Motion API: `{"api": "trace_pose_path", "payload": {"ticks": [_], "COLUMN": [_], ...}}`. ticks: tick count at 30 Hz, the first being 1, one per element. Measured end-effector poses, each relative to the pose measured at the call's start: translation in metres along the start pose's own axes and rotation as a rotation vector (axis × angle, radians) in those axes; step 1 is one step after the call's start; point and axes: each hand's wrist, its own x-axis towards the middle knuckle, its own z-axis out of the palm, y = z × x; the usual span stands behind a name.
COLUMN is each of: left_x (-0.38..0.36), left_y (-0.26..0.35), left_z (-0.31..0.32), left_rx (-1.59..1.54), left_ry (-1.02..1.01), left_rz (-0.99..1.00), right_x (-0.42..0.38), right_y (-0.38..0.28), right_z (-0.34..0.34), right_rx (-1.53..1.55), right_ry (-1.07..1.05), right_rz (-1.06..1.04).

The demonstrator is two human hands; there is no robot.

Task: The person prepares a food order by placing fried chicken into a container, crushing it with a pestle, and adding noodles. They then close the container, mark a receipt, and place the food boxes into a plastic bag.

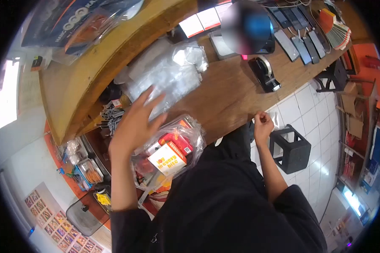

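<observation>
My left hand (pixel 137 124) has its fingers spread, over the near edge of a heap of clear plastic bags (pixel 166 71) on the wooden counter (pixel 223 90); whether it touches them I cannot tell. Just below that hand, a clear plastic bag (pixel 198 137) holds a white and orange box (pixel 168 159) and red packets. My right hand (pixel 263 123) is by the counter's front edge, its fingers curled together; anything between them is too small to make out.
A black tape dispenser (pixel 264 74) and several phones (pixel 299 49) lie toward the counter's far right. A black stool (pixel 290 149) stands on the tiled floor at the right. Beyond the plastic heap, a curved wooden ledge (pixel 90 78) rises.
</observation>
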Motion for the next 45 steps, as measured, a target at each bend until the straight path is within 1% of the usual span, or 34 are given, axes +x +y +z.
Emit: {"api": "trace_pose_path", "payload": {"ticks": [1,3,4,5,8,9,10,12,14,15,16,17,18,19,20,21,22,24,25,26,28,29,31,33,35,36,37,38,40,41,43,44,45], "left_x": [0.041,0.132,0.178,0.209,0.255,0.261,0.259,0.253,0.24,0.234,0.226,0.216,0.208,0.192,0.181,0.172,0.164,0.15,0.145,0.139,0.128,0.13,0.143,0.17,0.194,0.193,0.202,0.214,0.209,0.199,0.17,0.153,0.137], "left_y": [-0.011,-0.033,-0.041,-0.05,-0.071,-0.08,-0.092,-0.101,-0.102,-0.103,-0.102,-0.1,-0.093,-0.07,-0.056,-0.046,-0.038,-0.025,-0.023,-0.027,-0.042,-0.057,-0.092,-0.08,-0.09,-0.07,-0.091,-0.113,-0.104,-0.095,-0.053,-0.034,-0.018], "left_z": [0.014,0.063,0.089,0.111,0.131,0.136,0.138,0.13,0.114,0.106,0.1,0.095,0.085,0.068,0.057,0.047,0.039,0.022,0.017,0.013,0.008,0.017,0.044,0.062,0.112,0.111,0.135,0.158,0.137,0.127,0.087,0.07,0.064], "left_rx": [-0.046,0.078,0.149,0.22,0.323,0.278,0.233,0.1,-0.083,-0.047,-0.087,-0.127,-0.167,-0.121,-0.209,-0.296,-0.382,-0.398,-0.404,-0.49,-0.665,-0.792,-1.052,-0.548,0.061,0.17,0.222,0.277,0.079,-0.019,-0.026,-0.029,-0.171], "left_ry": [-0.043,0.022,0.184,0.338,0.168,0.225,0.282,0.38,0.467,0.569,0.6,0.629,0.661,0.649,0.567,0.485,0.404,0.36,0.339,0.27,0.128,0.184,0.295,0.281,0.459,0.265,0.253,0.241,0.293,0.308,0.462,0.545,0.476], "left_rz": [0.095,0.137,0.195,0.249,0.093,0.14,0.184,0.227,0.209,0.263,0.231,0.201,0.178,0.117,0.119,0.122,0.125,0.107,0.1,0.081,0.038,-0.021,-0.137,0.009,0.296,0.242,0.304,0.37,0.261,0.202,0.328,0.383,0.366], "right_x": [0.002,0.009,0.011,0.014,0.011,0.02,0.027,0.039,0.054,0.057,0.056,0.056,0.053,0.054,0.047,0.048,0.046,0.051,0.056,0.057,0.058,0.06,0.056,0.06,0.059,0.058,0.057,0.054,0.047,0.045,0.04,0.035,0.027], "right_y": [0.025,0.091,0.121,0.152,0.091,0.111,0.091,0.077,0.061,0.028,-0.016,-0.05,-0.09,-0.097,-0.146,-0.163,-0.177,-0.194,-0.2,-0.205,-0.213,-0.216,-0.218,-0.179,-0.154,-0.142,-0.131,-0.121,-0.106,-0.104,-0.105,-0.126,-0.154], "right_z": [0.006,0.022,0.031,0.022,0.013,0.0,-0.017,-0.031,-0.031,-0.023,-0.009,0.008,0.026,0.055,0.072,0.099,0.131,0.165,0.174,0.179,0.17,0.16,0.122,0.096,0.065,0.049,0.035,0.022,0.003,-0.001,-0.005,0.002,0.017], "right_rx": [-0.058,0.069,0.142,0.689,0.958,0.995,0.952,0.645,0.545,0.534,0.446,0.424,0.39,0.438,0.286,0.186,0.329,0.368,0.26,0.148,0.24,0.281,0.197,0.174,0.26,0.209,0.161,0.185,0.252,0.194,0.072,0.209,0.346], "right_ry": [0.176,0.271,0.293,-0.132,0.176,0.22,0.209,0.21,0.276,0.31,0.284,0.159,-0.048,-0.204,-0.249,-0.232,-0.269,-0.415,-0.521,-0.624,-0.717,-0.765,-0.85,-0.782,-0.85,-0.868,-0.876,-0.837,-0.742,-0.74,-0.753,-0.779,-0.805], "right_rz": [0.008,0.265,0.394,0.688,0.648,0.651,0.709,0.596,0.437,0.333,0.201,0.115,0.089,-0.11,-0.231,-0.469,-0.49,-0.597,-0.683,-0.765,-0.721,-0.698,-0.355,-0.385,-0.25,-0.148,-0.047,0.05,0.254,0.196,0.077,0.09,0.1]}}
